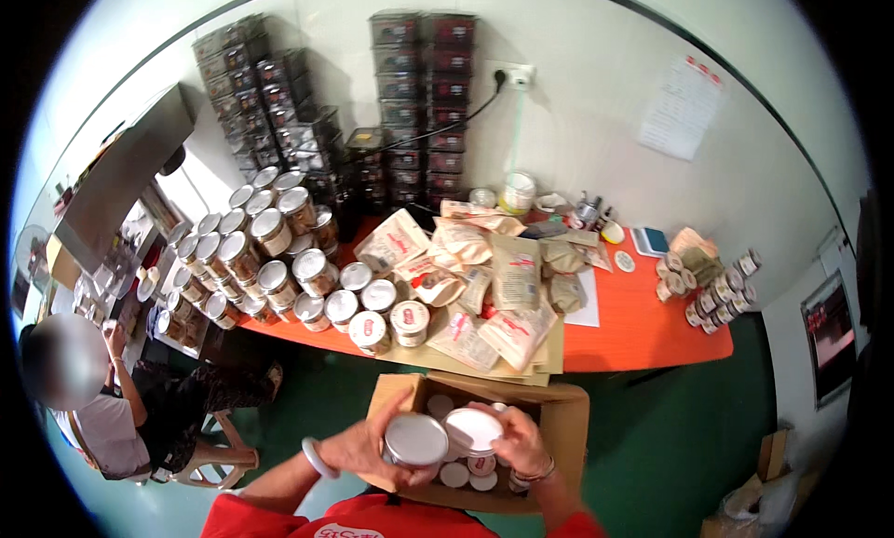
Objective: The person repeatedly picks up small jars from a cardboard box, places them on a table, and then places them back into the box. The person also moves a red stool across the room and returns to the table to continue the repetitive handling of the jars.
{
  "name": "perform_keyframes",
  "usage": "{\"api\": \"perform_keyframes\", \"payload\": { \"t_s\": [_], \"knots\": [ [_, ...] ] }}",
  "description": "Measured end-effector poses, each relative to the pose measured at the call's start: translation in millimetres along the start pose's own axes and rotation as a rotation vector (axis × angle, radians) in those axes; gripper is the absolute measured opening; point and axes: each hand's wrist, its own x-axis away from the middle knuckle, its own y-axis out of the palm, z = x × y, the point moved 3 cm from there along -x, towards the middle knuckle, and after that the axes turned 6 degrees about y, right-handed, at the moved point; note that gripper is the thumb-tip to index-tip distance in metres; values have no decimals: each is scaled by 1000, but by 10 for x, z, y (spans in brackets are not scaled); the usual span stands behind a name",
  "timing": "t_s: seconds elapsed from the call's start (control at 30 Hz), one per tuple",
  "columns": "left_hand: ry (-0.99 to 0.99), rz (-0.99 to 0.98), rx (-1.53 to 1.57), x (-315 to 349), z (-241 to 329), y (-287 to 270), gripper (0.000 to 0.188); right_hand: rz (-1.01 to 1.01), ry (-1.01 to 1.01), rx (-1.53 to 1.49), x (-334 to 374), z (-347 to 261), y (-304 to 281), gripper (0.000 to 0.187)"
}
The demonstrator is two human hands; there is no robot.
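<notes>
Over an open cardboard box [570,426], my left hand [365,452] is wrapped round the side of a can [416,437] whose round silver top faces up. Close beside it, my right hand [523,447] grips a white round lid [473,429] by its right edge; whether anything sits under the lid is hidden. Inside the box, below my hands, lie several white-topped cans [454,475], some with a red label on top. At the table's near edge stand two white-lidded cans with red labels, one can [369,331] left of another can [410,322].
Many silver-topped cans [237,249] are stacked on the orange table [643,338], left. Paper pouches [517,273] pile up mid-table; small tins [722,301] stand right. Dark boxes [400,100] tower at the wall. A seated person [102,426] is at the left.
</notes>
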Motion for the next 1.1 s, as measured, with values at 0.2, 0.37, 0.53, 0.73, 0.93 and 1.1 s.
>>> {"api": "perform_keyframes", "payload": {
  "t_s": [0.2, 0.37, 0.53, 0.73, 0.93, 1.1],
  "knots": [
    [18, -161, 183, 2, -71, 1045, 134, -474, -125, 521, 737, -434, 285, 28],
    [-146, -209, 551, -65, -125, 1585, 133, -461, -101, 752, 1062, -494, 184, 60],
    [-75, -250, 588, -155, -250, 1862, 123, -463, -215, 741, 1329, -457, 187, 86],
    [-259, -298, 798, 220, -781, 1966, 86, -126, -510, 780, 1683, -610, 251, 73],
    [-467, -30, 1092, 87, -462, 2122, 71, 5, -588, 995, 1732, -688, 301, 69],
    [-528, -145, 1063, 150, -248, 2068, 60, -266, -746, 1080, 1796, -822, 582, 70]
  ]
}}
